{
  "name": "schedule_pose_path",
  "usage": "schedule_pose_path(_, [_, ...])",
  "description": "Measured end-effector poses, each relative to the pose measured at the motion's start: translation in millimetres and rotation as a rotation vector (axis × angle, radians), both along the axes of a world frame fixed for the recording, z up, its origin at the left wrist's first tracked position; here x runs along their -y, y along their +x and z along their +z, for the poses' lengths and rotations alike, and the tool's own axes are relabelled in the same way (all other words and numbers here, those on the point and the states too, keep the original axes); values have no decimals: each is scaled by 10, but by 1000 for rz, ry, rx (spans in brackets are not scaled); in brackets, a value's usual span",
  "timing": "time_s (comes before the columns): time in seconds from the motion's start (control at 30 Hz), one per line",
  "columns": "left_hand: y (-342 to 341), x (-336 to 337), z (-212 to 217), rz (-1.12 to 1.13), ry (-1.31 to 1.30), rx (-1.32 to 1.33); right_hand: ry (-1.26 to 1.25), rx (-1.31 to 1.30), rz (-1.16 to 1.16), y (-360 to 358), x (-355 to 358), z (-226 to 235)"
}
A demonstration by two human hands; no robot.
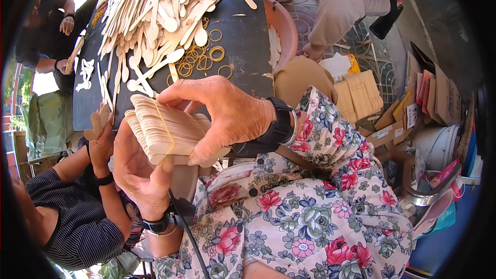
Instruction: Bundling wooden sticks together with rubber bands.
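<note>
Far left: co-worker in a striped top (85, 232), several wooden pieces (97, 124) in one raised hand. Next: left hand (135, 173), curled under and around the near side of a bundle of flat wooden sticks (150, 124), thumb against its lower edge. Bundle: round-ended, crossed by a yellow band, held between both hands before the dark tabletop (243, 33). Beyond it, heap of wooden spoons (160, 13); loose rubber bands (217, 53). Right hand (230, 111): spread over the bundle's right portion, gripping. Further right: reddish basin (288, 33); stacked wooden bundles (360, 95); cardboard (447, 95).
</note>
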State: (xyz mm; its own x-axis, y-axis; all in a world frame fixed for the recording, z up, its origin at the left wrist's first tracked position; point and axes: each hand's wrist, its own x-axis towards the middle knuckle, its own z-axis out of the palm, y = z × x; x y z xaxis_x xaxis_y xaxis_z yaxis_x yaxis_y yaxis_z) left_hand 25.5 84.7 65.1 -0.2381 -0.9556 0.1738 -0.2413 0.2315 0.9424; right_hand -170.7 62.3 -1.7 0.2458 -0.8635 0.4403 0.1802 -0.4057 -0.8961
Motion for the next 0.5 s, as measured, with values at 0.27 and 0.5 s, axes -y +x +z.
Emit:
schedule_pose_path(0.27, [41, -49, 58, 2, -29, 60, 8, -30, 1, 41, -20, 34])
schedule_pose_path(0.5, [5, -66, 112, -27, -46, 88, 25, 47, 25, 48, -94, 80])
